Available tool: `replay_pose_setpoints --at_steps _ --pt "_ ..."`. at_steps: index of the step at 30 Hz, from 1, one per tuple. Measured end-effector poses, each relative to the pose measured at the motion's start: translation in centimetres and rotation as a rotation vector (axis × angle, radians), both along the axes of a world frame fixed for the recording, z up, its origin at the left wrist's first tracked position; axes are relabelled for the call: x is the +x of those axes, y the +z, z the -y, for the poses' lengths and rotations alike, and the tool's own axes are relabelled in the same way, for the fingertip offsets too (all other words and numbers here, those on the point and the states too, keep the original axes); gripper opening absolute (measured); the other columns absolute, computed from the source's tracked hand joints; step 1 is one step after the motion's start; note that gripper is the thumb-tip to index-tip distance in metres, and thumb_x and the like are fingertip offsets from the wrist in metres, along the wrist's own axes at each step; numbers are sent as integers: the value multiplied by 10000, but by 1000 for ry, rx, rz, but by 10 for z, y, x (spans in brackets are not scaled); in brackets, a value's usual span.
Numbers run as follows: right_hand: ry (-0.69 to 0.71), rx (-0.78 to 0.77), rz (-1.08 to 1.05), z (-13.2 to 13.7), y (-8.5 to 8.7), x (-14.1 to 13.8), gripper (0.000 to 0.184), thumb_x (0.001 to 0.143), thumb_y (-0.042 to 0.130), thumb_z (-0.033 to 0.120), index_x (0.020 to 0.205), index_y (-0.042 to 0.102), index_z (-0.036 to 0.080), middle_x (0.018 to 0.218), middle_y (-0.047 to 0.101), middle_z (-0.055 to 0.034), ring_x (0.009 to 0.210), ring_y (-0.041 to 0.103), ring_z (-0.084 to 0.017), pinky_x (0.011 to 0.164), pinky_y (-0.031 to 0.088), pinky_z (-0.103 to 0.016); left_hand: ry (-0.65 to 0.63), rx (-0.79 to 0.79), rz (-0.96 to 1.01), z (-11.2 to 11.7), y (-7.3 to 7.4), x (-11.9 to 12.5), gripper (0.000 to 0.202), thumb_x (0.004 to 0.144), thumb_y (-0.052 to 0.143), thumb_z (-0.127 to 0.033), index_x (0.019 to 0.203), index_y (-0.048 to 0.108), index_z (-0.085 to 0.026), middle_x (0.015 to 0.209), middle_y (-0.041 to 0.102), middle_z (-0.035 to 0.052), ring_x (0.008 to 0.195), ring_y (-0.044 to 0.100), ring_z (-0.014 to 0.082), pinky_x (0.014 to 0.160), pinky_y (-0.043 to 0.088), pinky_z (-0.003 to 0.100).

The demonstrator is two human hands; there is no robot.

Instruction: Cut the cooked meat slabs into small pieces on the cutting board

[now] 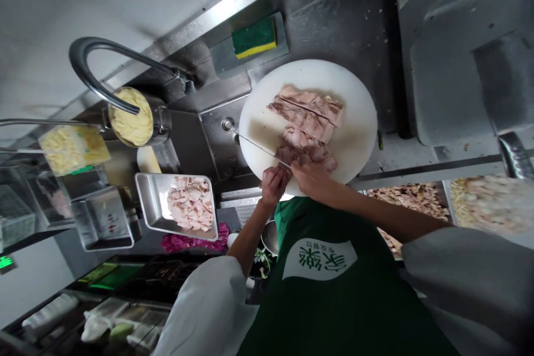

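At the frame's centre, the left hand (273, 183) is clenched around a knife (261, 150) at the round white cutting board (359, 122). The right hand (311, 175) presses loose, ungripping fingers on the sliced meat (306, 122) lying mid-board.

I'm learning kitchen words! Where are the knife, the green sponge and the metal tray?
knife (258, 148), head view, on the middle of its thin blade.
green sponge (254, 37), head view, on its green top face.
metal tray (152, 200), head view, on the bare floor at its left end.
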State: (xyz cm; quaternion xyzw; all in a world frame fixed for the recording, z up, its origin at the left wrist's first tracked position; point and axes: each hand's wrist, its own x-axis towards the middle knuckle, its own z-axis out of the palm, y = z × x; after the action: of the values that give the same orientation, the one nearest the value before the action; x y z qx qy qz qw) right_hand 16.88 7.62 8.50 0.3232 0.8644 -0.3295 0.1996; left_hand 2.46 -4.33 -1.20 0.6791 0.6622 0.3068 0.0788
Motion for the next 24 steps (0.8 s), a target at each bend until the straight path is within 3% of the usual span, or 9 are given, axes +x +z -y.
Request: replay_pose_setpoints --at_steps 3,6,9,12,16,18,21,24 --pt "24 -75 66 15 25 32 412 916 284 57 1254 519 49 1055 692 -233 923 683 -275 760 484 -345 -18 -5 -2 1 0 0 90 916 604 -236 934 670 -178 890 655 75 934 605 185 824 515 349" --pt "32 -214 194 35 49 75 373 902 298 42 1190 532 82 822 717 -151 789 706 -266 674 477 -333 -13 -40 -2 3 -1 -1 113 920 598 -262 913 676 -180 876 647 78 940 604 194 806 510 349" --pt "10 -282 253 47 55 97 338 897 300 42 1124 539 119 762 706 -112 737 706 -255 638 465 -325 -4 -79 23 4 -4 -2 125 923 590 -272 923 680 -185 901 653 86 963 610 205 822 514 367" --pt "7 -261 210 41 40 76 333 909 290 48 1125 538 103 807 711 -136 762 706 -248 655 469 -323 -2 -76 38 3 -5 -2 128 920 593 -281 925 682 -189 908 656 88 969 614 210 829 520 372" --pt "44 -84 -6 7 9 9 357 935 282 80 1185 535 53 954 709 -197 911 687 -276 783 479 -370 1 6 14 2 -4 -2 104 919 585 -246 935 671 -189 901 656 77 943 619 194 834 533 364" --pt "44 -42 -59 -8 1 -11 372 941 280 93 1211 531 47 1021 692 -214 965 667 -285 848 462 -395 10 35 6 3 -4 -1 104 917 585 -230 969 666 -192 920 661 76 929 623 190 839 536 372" --pt "38 -10 -83 -13 4 -6 426 921 267 62 1274 504 31 1097 666 -225 983 654 -269 848 461 -363 47 -8 26 5 -6 0 119 921 585 -232 995 670 -196 943 667 80 935 627 192 859 527 389" --pt "41 -55 2 5 23 31 480 910 269 48 1361 429 13 1017 689 -211 925 671 -260 800 475 -347 49 -64 80 7 -9 0 114 913 609 -261 965 681 -190 932 663 87 966 623 207 884 511 401"
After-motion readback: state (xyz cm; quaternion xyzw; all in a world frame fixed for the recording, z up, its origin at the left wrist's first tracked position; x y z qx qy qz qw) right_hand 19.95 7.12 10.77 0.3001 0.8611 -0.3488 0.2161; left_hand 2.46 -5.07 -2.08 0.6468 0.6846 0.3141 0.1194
